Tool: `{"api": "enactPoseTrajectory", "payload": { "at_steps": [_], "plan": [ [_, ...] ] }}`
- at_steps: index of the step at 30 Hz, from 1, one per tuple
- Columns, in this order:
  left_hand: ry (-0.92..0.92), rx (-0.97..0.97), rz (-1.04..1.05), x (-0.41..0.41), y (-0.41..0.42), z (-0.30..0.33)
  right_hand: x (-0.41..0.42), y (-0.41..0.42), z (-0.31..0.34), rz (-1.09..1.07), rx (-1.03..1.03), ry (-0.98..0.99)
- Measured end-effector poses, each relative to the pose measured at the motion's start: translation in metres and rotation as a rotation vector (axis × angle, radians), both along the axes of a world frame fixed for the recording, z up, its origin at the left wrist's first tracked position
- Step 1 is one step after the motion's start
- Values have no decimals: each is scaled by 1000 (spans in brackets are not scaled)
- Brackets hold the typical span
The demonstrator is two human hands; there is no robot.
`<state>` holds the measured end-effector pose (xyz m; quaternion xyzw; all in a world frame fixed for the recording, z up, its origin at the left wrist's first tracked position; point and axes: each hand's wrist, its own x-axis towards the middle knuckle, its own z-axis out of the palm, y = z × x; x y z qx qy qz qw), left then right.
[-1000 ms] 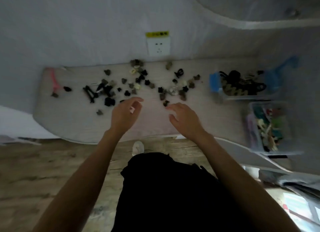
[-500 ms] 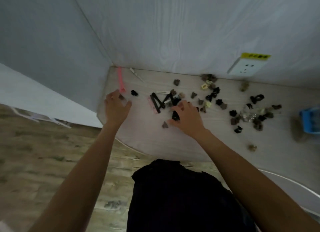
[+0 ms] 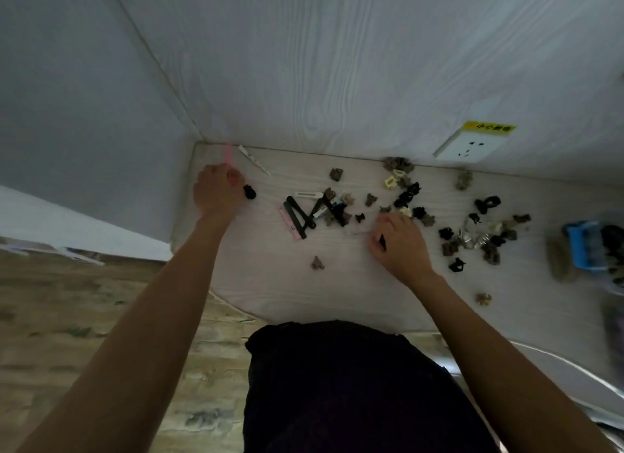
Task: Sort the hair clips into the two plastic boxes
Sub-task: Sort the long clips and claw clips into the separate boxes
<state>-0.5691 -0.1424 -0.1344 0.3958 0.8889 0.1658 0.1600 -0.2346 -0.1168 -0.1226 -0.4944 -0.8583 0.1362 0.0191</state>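
Note:
Several small hair clips, black, brown and cream, lie scattered over the pale table [image 3: 337, 293]. My left hand [image 3: 216, 190] is at the table's far left corner with its fingers curled round a long pink clip [image 3: 229, 155]; a small black clip [image 3: 250, 192] lies just right of it. My right hand [image 3: 400, 241] sits mid-table and pinches a small black clip [image 3: 382, 241]. A cluster of long black clips [image 3: 304, 216] lies between the hands. One plastic box with a blue latch [image 3: 582, 246] shows at the right edge.
A white wall socket [image 3: 472, 145] with a yellow label sits on the back wall. A lone brown clip [image 3: 317, 263] lies near the table's front edge, another [image 3: 483, 299] to the right. A white slide clip [image 3: 255, 160] lies near the back left.
My view swung left, and the boxes slid to the right edge. My left hand reached the far left corner and closed on the pink clip. My right hand moved right and picked up a black clip.

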Motion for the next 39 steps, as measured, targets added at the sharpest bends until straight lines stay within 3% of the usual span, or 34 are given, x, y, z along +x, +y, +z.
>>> {"api": "enactPoseTrajectory", "payload": {
  "at_steps": [3,9,16,19,21,27,34,39],
  "plan": [
    [24,8,-23,3,0,4,-16,4,0,51,37,-46],
    [-114,334,106,16,-24,31,-20,8,3,166,-37,51],
    [-82,126,-504,80,-64,13,-66,29,20,195,-198,246],
    [-51,103,-594,90,-62,6,-102,44,24,242,-176,240],
    [-16,99,-628,89,-58,3,-123,52,21,286,-162,125],
    [100,129,-679,81,-64,-1,-140,63,-1,339,-130,-132],
    [166,152,-557,78,-88,-13,-133,75,4,426,-96,-58],
    [110,183,-468,79,-102,-10,-169,87,15,548,-150,-25]
  ]
}}
